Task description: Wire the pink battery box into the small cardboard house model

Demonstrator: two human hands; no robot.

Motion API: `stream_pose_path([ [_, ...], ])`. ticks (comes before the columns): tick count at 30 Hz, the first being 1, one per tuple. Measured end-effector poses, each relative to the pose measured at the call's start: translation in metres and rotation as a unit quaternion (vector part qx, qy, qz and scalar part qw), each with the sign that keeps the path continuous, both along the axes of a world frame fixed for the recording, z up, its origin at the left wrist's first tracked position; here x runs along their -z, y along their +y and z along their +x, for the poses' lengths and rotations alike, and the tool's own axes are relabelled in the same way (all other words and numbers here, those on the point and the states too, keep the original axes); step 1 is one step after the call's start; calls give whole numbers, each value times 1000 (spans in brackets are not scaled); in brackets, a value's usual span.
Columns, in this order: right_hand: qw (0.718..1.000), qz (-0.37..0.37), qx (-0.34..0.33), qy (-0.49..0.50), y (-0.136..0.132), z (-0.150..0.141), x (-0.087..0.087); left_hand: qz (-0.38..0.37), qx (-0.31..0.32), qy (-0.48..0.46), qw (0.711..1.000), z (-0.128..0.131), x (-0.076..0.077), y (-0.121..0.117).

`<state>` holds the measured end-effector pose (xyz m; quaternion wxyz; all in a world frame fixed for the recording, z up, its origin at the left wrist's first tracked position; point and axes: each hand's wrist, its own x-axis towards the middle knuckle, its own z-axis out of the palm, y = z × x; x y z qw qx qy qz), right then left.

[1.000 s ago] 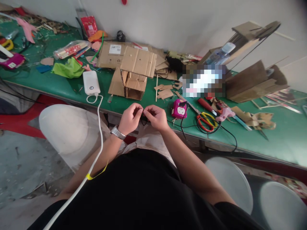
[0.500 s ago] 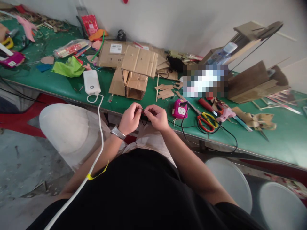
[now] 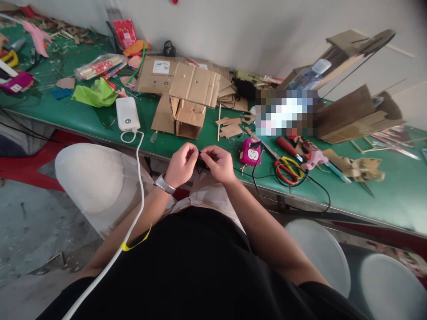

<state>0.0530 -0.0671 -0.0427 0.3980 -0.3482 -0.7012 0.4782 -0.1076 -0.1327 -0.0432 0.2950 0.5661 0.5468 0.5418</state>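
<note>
My left hand [image 3: 183, 163] and my right hand [image 3: 218, 163] meet above my lap at the table's front edge, thumbs and fingertips pinched close together. A thin black cord [image 3: 199, 170] runs between them, its lower part hanging in a small loop. How far it continues inside the fingers is hidden. Just beyond my hands stands a small cardboard box structure [image 3: 191, 113] with an overhanging top panel. To the right of my right hand sits a magenta power socket block [image 3: 251, 152] with a black cable plugged in.
Scissors [image 3: 289, 171], a red-handled tool [image 3: 287, 149] and a pink glue gun [image 3: 314, 160] lie to the right. A white power bank [image 3: 127, 114] is at left, its cable crossing my left arm. A taller cardboard construction [image 3: 360, 113] stands far right. Two round stools [image 3: 320, 249] are below.
My fingertips have drawn slightly apart, with a little more space between my two thumbs. My arms and the things on the table stay in place.
</note>
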Motion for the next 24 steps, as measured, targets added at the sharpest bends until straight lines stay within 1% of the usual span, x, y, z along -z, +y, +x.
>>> stream_pose_path([
  [9, 1000, -5, 4, 6, 0, 0, -1, -5, -8, -17, 1000, 0, 3, 2],
  [18, 1000, -9, 6, 11, 0, 0, 0, -4, -1, -29, 1000, 2, -3, 0],
  [24, 1000, -16, 8, 8, 0, 0, -1, -6, -12, -9, 1000, 1, -3, -1],
])
